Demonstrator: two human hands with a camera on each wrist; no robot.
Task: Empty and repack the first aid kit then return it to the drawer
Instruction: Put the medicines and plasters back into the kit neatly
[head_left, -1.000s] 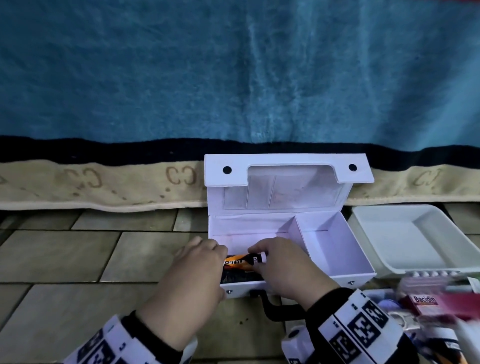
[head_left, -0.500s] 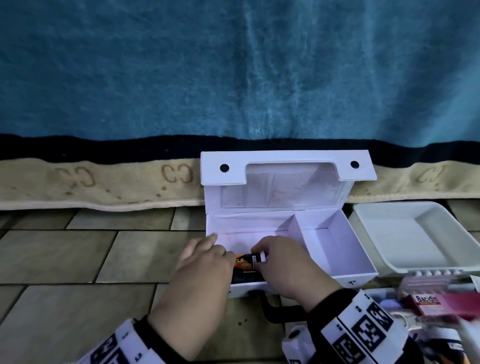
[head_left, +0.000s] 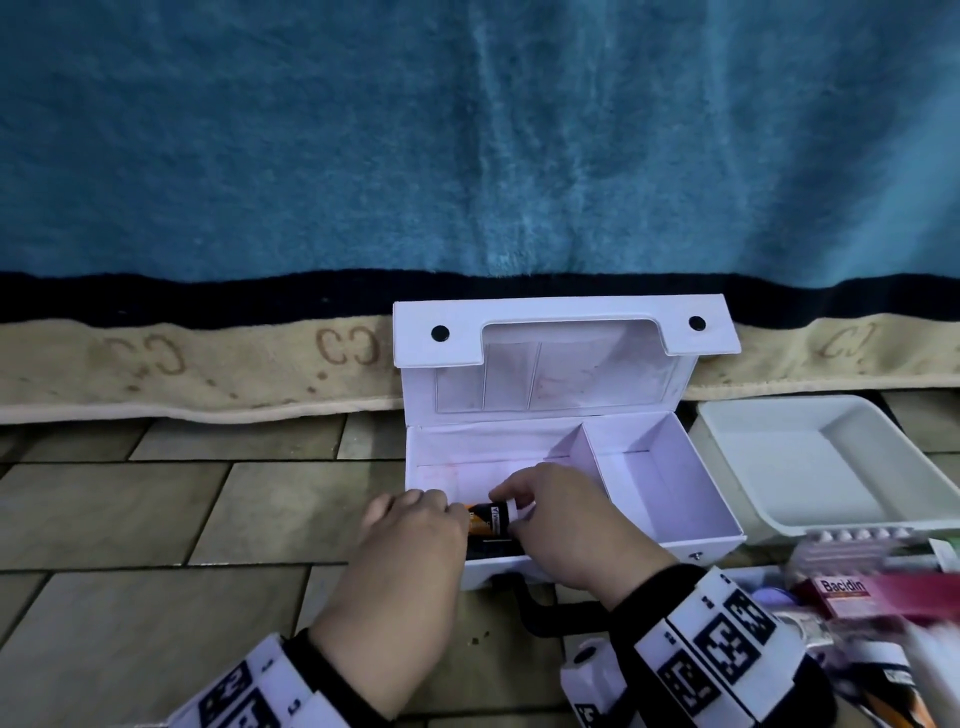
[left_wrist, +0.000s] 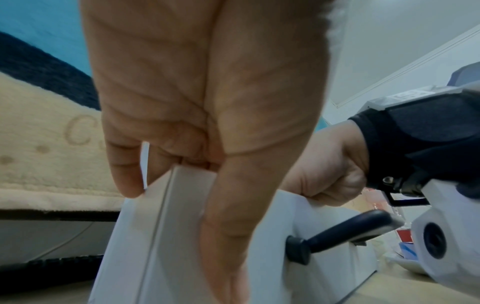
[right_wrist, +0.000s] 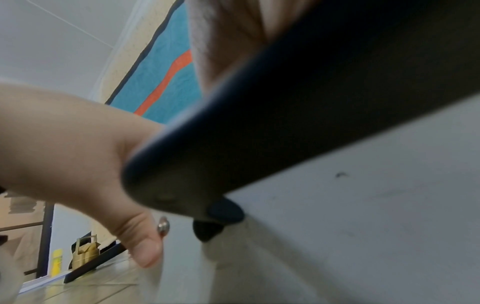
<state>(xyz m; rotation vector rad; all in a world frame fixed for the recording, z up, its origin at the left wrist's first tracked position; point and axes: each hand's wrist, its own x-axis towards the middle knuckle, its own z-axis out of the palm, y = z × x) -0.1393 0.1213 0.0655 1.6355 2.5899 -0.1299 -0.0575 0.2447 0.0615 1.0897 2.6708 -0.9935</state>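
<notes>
While our right hand (head_left: 563, 525) pinches the light, rigid tube (head_left: 491, 522) near its cap, our left hand (head_left: 410, 540) curls over the kit (head_left: 649, 467) wall.

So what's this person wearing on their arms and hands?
Both hands, left hand and right hand, are bare. Each wrist carries black sleeves under white bands printed with black square code markings, and a white camera housing hangs by the right wrist.

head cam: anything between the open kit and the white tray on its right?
Nothing. In the head view only a narrow strip of dark floor separates the kit from the tray; the loose medicine boxes lie nearer the camera.
</notes>
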